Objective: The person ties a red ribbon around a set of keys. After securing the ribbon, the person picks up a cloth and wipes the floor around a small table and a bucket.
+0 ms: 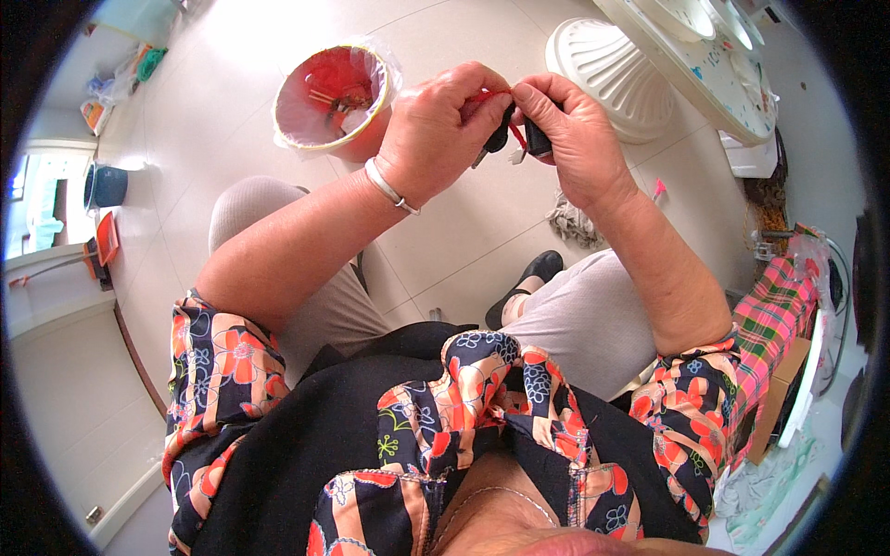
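Both my hands are raised close together over the floor, between a red bin and a white fluted pedestal. My left hand point(445, 125) pinches a thin red cord point(490, 95) between thumb and fingers. Beside its fingertips hangs a black key point(498, 135) with a metal tip pointing down. My right hand point(577, 132) holds the other part of the red cord at its fingertips, with a black fob-like piece point(537, 139) under its fingers. A small whitish piece point(516, 156) dangles between the hands. How the cord is joined to these pieces is partly hidden by my fingers.
The lined red bin point(368, 139) holds some waste. The white pedestal point(612, 76) stands beneath a round white tabletop point(695, 83) bearing containers. A grey rag point(573, 219) and a small pink item point(659, 189) lie on the tiles. Plaid cloth point(779, 306) is at the right; a blue bucket point(108, 185) stands far left.
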`<state>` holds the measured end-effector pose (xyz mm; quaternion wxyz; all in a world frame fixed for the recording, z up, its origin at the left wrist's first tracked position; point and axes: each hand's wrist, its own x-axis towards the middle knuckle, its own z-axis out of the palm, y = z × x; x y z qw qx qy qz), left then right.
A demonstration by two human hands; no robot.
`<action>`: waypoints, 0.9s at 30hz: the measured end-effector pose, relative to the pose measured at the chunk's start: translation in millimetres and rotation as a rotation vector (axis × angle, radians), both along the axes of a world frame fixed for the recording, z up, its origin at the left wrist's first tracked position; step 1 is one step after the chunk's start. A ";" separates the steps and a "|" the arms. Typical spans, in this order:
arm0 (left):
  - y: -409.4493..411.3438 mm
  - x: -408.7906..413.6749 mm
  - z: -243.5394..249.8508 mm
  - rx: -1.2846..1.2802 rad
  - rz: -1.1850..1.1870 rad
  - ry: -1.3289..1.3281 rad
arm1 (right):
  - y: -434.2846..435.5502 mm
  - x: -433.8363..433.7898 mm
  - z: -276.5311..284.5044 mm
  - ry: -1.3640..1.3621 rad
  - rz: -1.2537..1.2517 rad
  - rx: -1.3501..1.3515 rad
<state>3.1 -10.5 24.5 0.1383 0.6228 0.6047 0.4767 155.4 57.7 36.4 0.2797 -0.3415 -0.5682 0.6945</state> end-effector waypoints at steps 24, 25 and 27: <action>-2.5 -6.3 7.8 -0.040 0.004 0.065 | -2.7 -0.5 -3.0 -0.114 0.052 0.220; -2.3 -6.7 6.5 0.017 -0.003 0.122 | -2.6 -0.3 -2.1 -0.116 0.053 0.216; -1.6 -7.4 4.1 0.088 -0.015 0.212 | -2.6 0.2 -0.8 -0.132 0.054 0.225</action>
